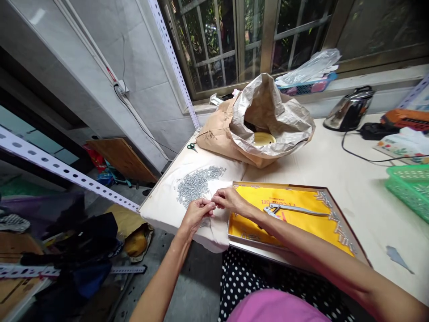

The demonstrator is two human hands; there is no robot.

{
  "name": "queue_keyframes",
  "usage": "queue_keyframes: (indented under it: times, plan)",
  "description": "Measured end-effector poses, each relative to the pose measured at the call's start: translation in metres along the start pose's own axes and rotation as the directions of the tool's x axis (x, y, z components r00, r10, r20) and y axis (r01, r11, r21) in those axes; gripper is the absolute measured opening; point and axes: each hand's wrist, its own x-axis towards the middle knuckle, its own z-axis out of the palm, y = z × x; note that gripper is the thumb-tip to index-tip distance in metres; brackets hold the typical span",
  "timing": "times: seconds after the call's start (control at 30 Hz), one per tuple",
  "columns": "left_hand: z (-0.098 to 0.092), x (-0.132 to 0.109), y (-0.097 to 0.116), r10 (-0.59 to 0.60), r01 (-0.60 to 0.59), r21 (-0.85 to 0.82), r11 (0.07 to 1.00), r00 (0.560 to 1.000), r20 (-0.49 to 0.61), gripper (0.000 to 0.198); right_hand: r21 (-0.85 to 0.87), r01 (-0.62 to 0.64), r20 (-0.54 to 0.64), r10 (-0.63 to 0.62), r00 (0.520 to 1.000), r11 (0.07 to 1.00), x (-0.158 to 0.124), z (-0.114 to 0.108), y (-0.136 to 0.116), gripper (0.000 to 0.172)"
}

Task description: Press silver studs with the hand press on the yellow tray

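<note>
My left hand (196,214) and my right hand (231,200) meet fingertip to fingertip above the near edge of the white cloth (161,210). Both are closed in a pinch, and whatever sits between the fingers is too small to make out. Just beyond them lies a heap of small silvery metal pieces (194,182), like pins or screws. Under my right forearm is a shallow tray (284,184) with a yellow bottom. In it lie grey-handled pliers (298,209), with more metal pieces (340,228) along its right side and some near its front left corner.
A large paper sack (217,129) stands open behind the tray, a yellow round object inside. Small green scissors (191,146) lie left of it. Rightward are a kettle (350,109), an orange tool (405,118), a tissue pack (402,145) and a green basket (409,188). A perforated metal bar (67,172) crosses at left.
</note>
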Motion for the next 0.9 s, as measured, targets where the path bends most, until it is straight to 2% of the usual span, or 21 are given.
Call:
queue_keyframes:
  times: [0.03,0.1,0.17,0.2,0.27,0.33,0.4,0.5,0.57,0.63,0.77,0.9]
  plan:
    - [-0.003,0.001,0.000,-0.002,0.002,-0.017,1.000,1.000,-0.017,0.050,0.001,-0.010,-0.001,0.010,1.000,1.000,0.003,0.002,0.001,0.026]
    - [-0.010,0.005,-0.001,0.046,-0.046,0.003,0.999,0.991,-0.122,0.052,-0.073,-0.013,0.001,0.013,1.000,0.997,0.010,0.005,0.002,0.027]
    - [-0.018,0.007,-0.001,0.123,-0.106,0.081,0.991,0.960,-0.252,0.051,-0.189,0.004,-0.003,-0.004,1.000,0.982,0.014,0.003,-0.002,0.019]
    - [-0.021,0.007,-0.001,0.154,-0.122,0.125,0.985,0.942,-0.297,0.049,-0.256,0.026,-0.008,-0.029,1.000,0.966,0.013,0.000,-0.005,0.022]
    - [-0.025,0.005,0.001,0.191,-0.130,0.197,0.972,0.923,-0.333,0.046,-0.382,0.078,-0.020,-0.092,0.996,0.921,0.000,-0.014,-0.013,0.037]
    - [-0.021,-0.001,0.005,0.194,-0.123,0.233,0.965,0.930,-0.312,0.044,-0.517,0.114,-0.011,-0.140,0.990,0.848,-0.026,-0.035,-0.020,0.032]
    - [-0.009,-0.008,0.010,0.173,-0.113,0.229,0.967,0.950,-0.259,0.042,-0.616,0.076,-0.018,-0.111,0.994,0.784,-0.062,-0.059,-0.024,0.022]
    - [0.023,-0.016,0.015,0.114,-0.091,0.177,0.980,0.986,-0.124,0.040,-0.725,-0.142,-0.105,0.094,0.990,0.674,-0.123,-0.087,-0.019,0.025]
    - [0.048,-0.016,0.014,0.066,-0.062,0.152,0.986,0.998,-0.022,0.038,-0.774,-0.221,-0.143,0.177,0.974,0.593,-0.158,-0.096,-0.008,0.026]
    - [0.074,-0.013,0.010,0.013,-0.022,0.149,0.989,0.998,0.060,0.036,-0.800,-0.258,-0.169,0.208,0.963,0.542,-0.184,-0.099,0.003,0.024]
    - [0.113,0.001,-0.004,-0.038,0.005,0.217,0.976,0.988,0.150,0.032,-0.805,-0.298,-0.182,0.265,0.947,0.513,-0.203,-0.098,0.015,0.020]
    - [0.131,0.013,-0.018,-0.011,-0.053,0.377,0.924,0.986,0.165,0.030,-0.799,-0.300,-0.167,0.287,0.943,0.521,-0.196,-0.101,0.017,0.020]
